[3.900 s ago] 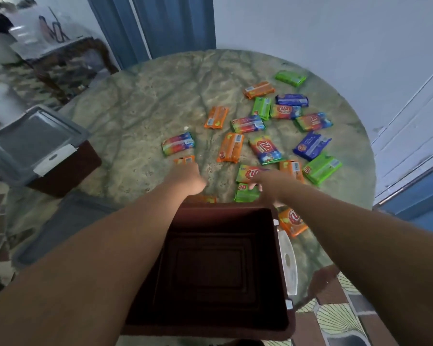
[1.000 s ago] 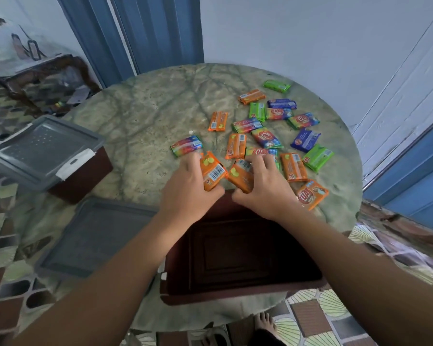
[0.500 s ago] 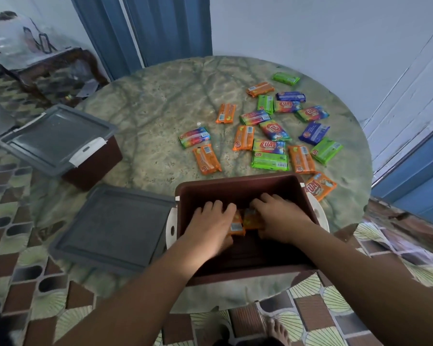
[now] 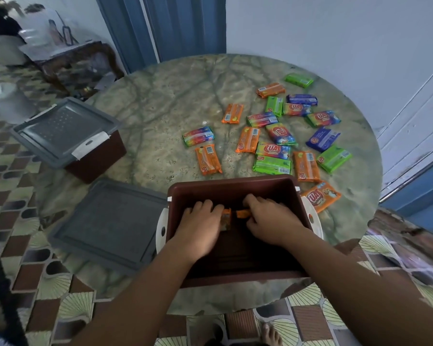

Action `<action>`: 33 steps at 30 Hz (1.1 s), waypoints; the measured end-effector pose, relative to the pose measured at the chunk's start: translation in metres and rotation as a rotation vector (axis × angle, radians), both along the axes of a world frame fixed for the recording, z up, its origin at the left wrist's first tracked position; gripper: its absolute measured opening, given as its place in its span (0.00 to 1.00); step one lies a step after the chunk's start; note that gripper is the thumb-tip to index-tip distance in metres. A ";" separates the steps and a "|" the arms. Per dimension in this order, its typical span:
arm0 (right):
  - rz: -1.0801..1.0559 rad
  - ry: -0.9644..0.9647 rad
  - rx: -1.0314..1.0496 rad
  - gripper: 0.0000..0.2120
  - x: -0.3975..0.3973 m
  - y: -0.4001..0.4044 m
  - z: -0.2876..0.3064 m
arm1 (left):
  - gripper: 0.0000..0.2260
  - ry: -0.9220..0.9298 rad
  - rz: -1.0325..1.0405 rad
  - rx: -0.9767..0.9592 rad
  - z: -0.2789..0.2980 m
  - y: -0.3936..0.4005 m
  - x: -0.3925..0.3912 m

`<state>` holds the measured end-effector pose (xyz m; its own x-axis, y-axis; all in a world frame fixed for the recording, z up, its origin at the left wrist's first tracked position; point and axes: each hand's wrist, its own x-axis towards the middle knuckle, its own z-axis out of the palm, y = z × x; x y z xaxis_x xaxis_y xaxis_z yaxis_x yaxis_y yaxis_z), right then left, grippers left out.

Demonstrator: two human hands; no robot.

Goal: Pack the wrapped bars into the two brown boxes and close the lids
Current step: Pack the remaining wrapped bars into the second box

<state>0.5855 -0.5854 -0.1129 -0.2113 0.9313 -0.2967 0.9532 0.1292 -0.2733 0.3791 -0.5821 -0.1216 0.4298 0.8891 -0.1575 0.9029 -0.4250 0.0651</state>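
First bars going into the open box (image 4: pixel 233 186)
I see left hand (image 4: pixel 200 221) and right hand (image 4: pixel 273 221) each gripping an orange bar (image 4: pixel 243 214) in curled fingers, low, to lay flat.

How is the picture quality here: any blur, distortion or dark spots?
Head view: wide-angle bending curves the table rim and walls; left hand slightly motion-blurred; inside of the open box is dark, so the bars under the hands barely show; loose bars on the table are sharp.
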 end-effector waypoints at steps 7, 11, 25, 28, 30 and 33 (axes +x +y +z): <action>-0.068 0.155 -0.012 0.14 -0.003 0.003 -0.006 | 0.24 0.027 0.013 0.117 0.003 -0.003 0.001; -0.099 0.196 -0.020 0.16 -0.004 0.005 -0.004 | 0.25 0.025 0.034 0.056 0.005 -0.002 -0.001; -0.179 0.161 0.040 0.16 0.001 0.006 -0.009 | 0.13 0.093 0.057 -0.025 0.006 -0.003 0.001; -0.170 0.157 0.028 0.16 0.000 0.006 -0.008 | 0.13 0.099 0.047 -0.022 0.007 -0.003 0.002; -0.168 0.195 0.036 0.14 0.000 0.006 -0.006 | 0.14 0.101 0.046 -0.025 0.008 -0.003 0.002; -0.170 0.218 0.047 0.15 -0.002 0.003 -0.003 | 0.14 0.111 0.046 -0.033 0.008 -0.003 0.002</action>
